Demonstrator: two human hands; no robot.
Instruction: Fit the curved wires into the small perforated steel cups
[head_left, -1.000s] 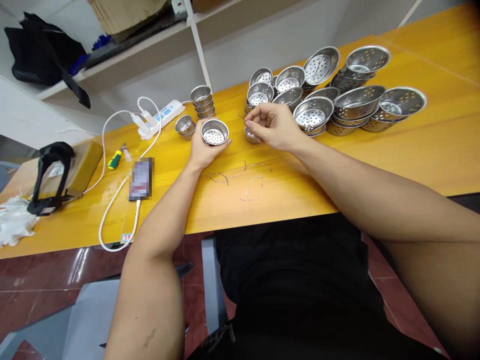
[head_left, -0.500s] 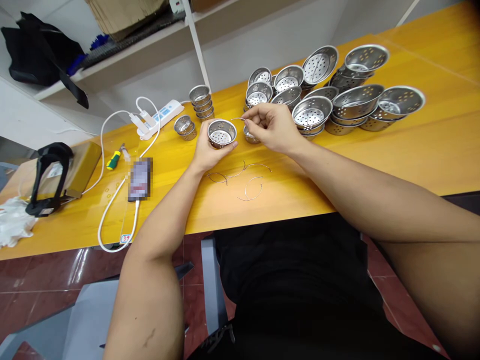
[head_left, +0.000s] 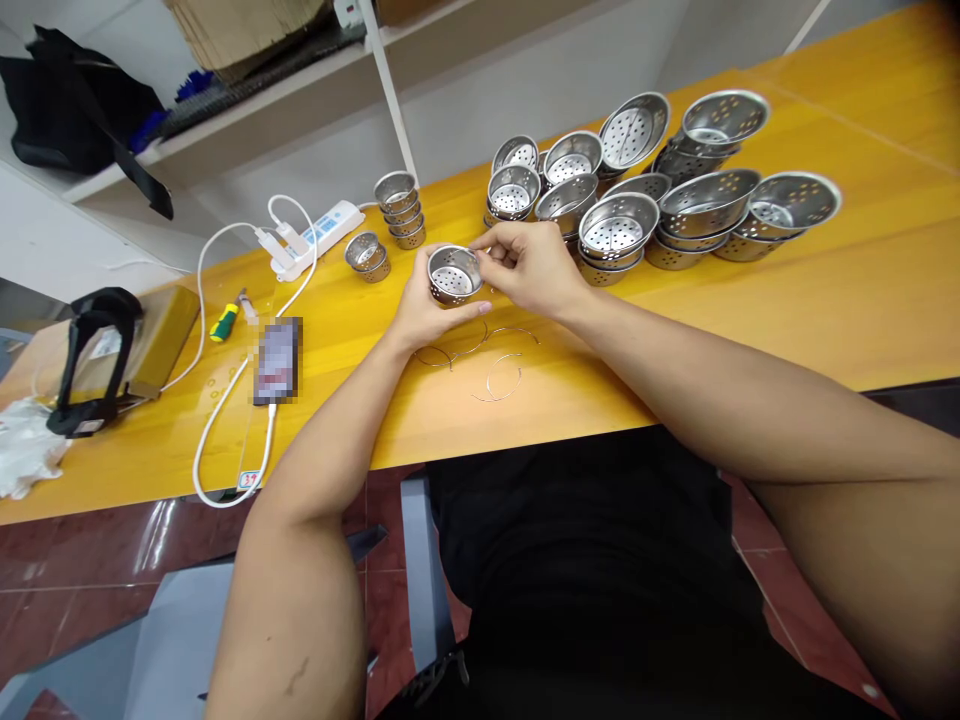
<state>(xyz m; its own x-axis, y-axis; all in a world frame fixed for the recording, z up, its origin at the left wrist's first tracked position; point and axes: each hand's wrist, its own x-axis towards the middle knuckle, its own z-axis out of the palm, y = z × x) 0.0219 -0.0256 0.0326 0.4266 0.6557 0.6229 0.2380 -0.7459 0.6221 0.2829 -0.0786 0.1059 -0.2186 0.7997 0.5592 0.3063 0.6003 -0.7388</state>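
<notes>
One small perforated metal cup (head_left: 455, 285), gripped round its side by our left hand (head_left: 421, 312), above the table (head_left: 450, 430). Our right hand (head_left: 529, 263), fingertips pinching a thin wire (head_left: 467, 249), mostly hidden, at its rim. Nearer us, loose curved wires (head_left: 488, 378). Beyond: stacked small cups (head_left: 400, 213); rightward, larger perforated bowls (head_left: 709, 208).

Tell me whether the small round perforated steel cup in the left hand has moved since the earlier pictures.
Yes: the small round perforated steel cup has moved to the right, farther from the long white plastic power strip.
</notes>
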